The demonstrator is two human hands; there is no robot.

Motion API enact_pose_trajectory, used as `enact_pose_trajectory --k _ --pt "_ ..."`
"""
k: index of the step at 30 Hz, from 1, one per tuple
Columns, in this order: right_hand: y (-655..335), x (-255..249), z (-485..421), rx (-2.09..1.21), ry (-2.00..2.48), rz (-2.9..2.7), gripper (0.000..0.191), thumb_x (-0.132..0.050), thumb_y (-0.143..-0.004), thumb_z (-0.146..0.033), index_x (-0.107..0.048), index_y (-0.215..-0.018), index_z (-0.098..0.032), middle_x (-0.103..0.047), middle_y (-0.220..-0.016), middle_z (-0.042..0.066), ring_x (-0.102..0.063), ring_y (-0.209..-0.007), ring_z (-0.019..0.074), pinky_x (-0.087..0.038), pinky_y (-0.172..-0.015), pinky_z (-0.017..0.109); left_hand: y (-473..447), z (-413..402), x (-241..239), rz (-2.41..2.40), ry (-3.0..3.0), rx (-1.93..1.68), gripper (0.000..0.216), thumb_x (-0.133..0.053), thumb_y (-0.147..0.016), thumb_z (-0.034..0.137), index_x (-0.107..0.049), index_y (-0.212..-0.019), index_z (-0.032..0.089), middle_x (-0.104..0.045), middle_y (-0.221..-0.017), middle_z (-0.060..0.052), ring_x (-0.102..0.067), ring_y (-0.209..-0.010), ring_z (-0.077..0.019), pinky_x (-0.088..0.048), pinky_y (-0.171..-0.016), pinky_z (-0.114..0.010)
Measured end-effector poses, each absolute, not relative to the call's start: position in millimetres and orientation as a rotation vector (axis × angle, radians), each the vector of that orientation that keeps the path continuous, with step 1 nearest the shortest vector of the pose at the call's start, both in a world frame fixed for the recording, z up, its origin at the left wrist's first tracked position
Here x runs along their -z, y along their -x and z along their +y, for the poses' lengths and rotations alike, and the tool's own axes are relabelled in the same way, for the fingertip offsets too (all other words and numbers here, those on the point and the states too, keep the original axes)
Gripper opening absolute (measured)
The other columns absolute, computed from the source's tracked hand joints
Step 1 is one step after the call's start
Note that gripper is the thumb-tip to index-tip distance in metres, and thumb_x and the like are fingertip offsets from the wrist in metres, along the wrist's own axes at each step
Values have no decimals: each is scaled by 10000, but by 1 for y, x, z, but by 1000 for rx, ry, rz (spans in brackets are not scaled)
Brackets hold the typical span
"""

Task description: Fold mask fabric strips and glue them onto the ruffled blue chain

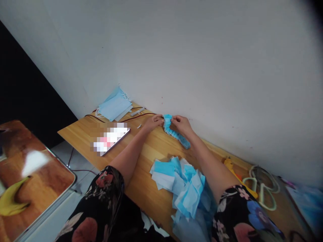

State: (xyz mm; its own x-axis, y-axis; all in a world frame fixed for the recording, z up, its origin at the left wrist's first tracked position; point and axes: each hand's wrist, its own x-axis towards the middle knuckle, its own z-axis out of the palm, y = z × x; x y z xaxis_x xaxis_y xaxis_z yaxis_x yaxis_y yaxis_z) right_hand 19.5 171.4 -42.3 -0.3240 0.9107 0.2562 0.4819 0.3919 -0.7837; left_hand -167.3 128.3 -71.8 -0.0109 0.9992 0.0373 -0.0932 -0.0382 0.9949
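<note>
Near the wall, my left hand (pixel 154 122) and my right hand (pixel 182 125) close their fingers on the top end of a pleated strip of blue mask fabric (pixel 167 127). The strip trails toward the lower right across the wooden table, its small folds overlapping. My left fingers pinch its left edge, and my right thumb and fingers pinch the right side. Closer to me, between the forearms, lies a loose heap of cut blue and white fabric pieces (pixel 188 191). A stack of blue face masks (pixel 114 105) rests at the table's far left corner.
A phone with a blurred screen (pixel 111 139) lies left of my left forearm. Dark cables (pixel 137 117) run along the back. Scissors with pale green handles (pixel 267 196) and a yellow tool (pixel 229 164) lie to the right. Bananas (pixel 13 198) sit on a separate table (pixel 58 178).
</note>
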Motion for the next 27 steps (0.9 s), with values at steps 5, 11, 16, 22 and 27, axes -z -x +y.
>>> enact_pose_trajectory --k 5,11,16,22,27 --pt "-20 43 168 -838 1199 -1950 251 -580 -726 -411 -675 -755 -181 -578 -622 -19 -465 -583 128 -376 -567 256 165 125 71 1067 -1174 -1322 326 -695 -726 270 -668 -1009 112 -716 -937 -73 -637 -789 -143 -496 -753 -259" --pt "-12 33 161 -938 1206 -1984 304 -597 -728 -417 -719 -873 -180 -626 -644 -4 -514 -576 136 -416 -561 266 167 124 70 1305 -1299 -1282 216 -612 -754 324 -601 -640 141 -575 -579 28 -499 -548 -78 -388 -576 -201" --pt "-35 21 151 -999 1175 -1956 464 -641 -762 -425 -673 -1165 -198 -722 -1007 66 -641 -877 192 -510 -795 343 169 126 71 1364 -1281 -1287 212 -574 -753 294 -558 -596 152 -536 -534 41 -453 -498 -71 -363 -540 -203" --pt "-83 33 142 -974 1297 -1923 410 -595 -805 -401 -680 -1155 -205 -737 -991 75 -669 -920 226 -545 -781 382 165 124 71 1379 -1303 -1266 207 -554 -755 283 -567 -592 156 -543 -533 34 -454 -490 -75 -355 -529 -205" --pt "-67 29 140 -745 1159 -2108 363 -518 -850 -297 -681 -1168 -228 -695 -1202 63 -628 -1110 221 -466 -998 413 164 125 74 1398 -1338 -1243 193 -552 -745 278 -579 -594 160 -542 -529 35 -449 -497 -79 -337 -522 -204"
